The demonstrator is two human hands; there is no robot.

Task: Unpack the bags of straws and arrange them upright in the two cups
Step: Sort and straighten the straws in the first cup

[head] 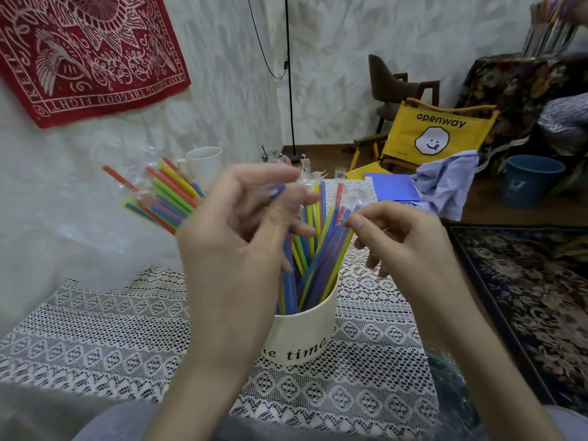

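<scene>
I face a pale patterned wall (222,74) with a red printed cloth (89,55) hanging on it. A black lamp pole (290,90) stands in the corner. To my right sit a yellow folding chair (436,132), a brown chair (391,90), a blue bucket (531,181) and a dark floral rug (525,297).

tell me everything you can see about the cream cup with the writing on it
The cream cup is a plain cylinder, matte and opaque, with black serif lettering; only "e time" shows. It stands upright on the lace tablecloth, near the front edge. Many wrapped straws in blue, yellow, green and red stand in it, fanning outward. The left hand hides part of its left rim; whether it touches the cup is unclear.
</scene>
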